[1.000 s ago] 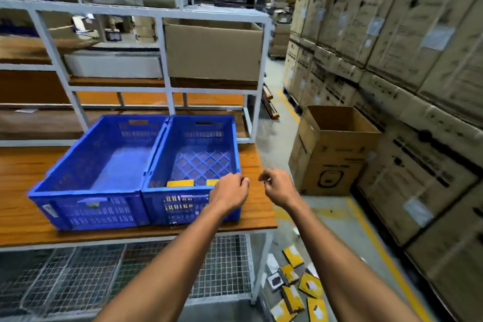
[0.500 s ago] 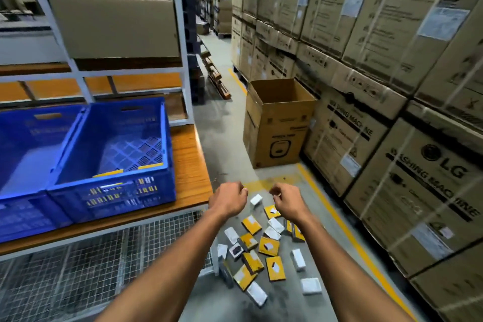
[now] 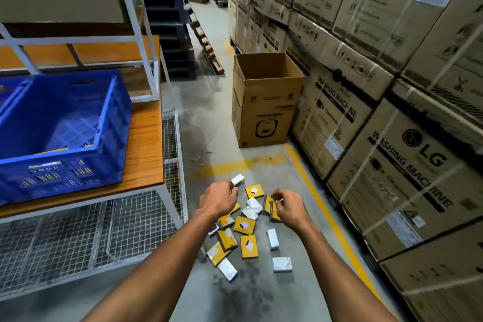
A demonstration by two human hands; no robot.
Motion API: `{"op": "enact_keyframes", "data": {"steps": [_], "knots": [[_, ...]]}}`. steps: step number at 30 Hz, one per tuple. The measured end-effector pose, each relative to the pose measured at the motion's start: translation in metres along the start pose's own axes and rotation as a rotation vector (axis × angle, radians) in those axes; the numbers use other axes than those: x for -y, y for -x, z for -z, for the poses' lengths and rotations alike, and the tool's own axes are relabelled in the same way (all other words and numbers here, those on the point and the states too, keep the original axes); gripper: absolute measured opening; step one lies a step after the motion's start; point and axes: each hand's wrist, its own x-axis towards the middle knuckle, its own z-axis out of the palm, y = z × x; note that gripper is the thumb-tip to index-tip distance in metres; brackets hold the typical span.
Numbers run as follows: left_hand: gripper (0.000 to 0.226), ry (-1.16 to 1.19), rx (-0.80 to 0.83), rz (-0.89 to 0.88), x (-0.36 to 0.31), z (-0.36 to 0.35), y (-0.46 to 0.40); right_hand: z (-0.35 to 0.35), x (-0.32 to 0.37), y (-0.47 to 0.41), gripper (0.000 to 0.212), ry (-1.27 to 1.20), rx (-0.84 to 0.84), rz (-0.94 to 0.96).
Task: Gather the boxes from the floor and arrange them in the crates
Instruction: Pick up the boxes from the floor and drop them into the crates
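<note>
Several small flat boxes, yellow [image 3: 244, 225] and white [image 3: 281, 264], lie scattered on the grey floor below me. My left hand [image 3: 218, 201] hovers over the pile's left side with loosely curled fingers and holds nothing. My right hand [image 3: 287, 206] hangs over the right side of the pile, also loosely curled and empty. A blue plastic crate [image 3: 104, 123] stands on the wooden table [image 3: 146, 154] at the left. Yellow boxes show along the crate's near wall. A second blue crate is cut off at the left edge.
An open cardboard carton [image 3: 266, 102] stands on the floor ahead. Strapped washing-machine cartons [image 3: 392, 165] wall off the right side behind a yellow floor line [image 3: 313, 191]. A wire-mesh shelf [image 3: 78, 238] sits under the table. A white rack [image 3: 146, 60] rises behind the crate.
My view has swung right and down from the crates to the floor pile. Both hands left the crate's edge and dropped toward the scattered boxes.
</note>
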Motion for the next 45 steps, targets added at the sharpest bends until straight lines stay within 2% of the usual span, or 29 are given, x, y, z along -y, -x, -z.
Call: {"op": "enact_keyframes", "data": {"steps": [8, 15, 20, 33, 41, 45], "knots": [[0.032, -0.014, 0.016, 0.009, -0.001, -0.047, -0.024, -0.025, -0.044, -0.003, 0.022, -0.035, -0.025, -0.038], [0.033, -0.018, 0.056, 0.018, 0.05, -0.124, -0.071, -0.092, -0.073, -0.027, 0.023, -0.079, 0.021, -0.053], [0.034, -0.028, 0.086, 0.01, 0.098, -0.214, -0.116, -0.176, -0.12, -0.056, 0.025, -0.079, 0.046, -0.057], [0.041, -0.095, 0.187, 0.042, 0.267, -0.513, -0.212, -0.473, -0.306, -0.109, 0.027, -0.018, 0.208, -0.141], [0.058, -0.007, 0.217, 0.158, 0.354, -0.66, -0.279, -0.617, -0.401, -0.161, 0.05, 0.059, 0.317, -0.253], [0.063, 0.119, 0.207, 0.324, 0.384, -0.711, -0.305, -0.675, -0.432, -0.174, 0.056, 0.032, 0.319, -0.37]]}}
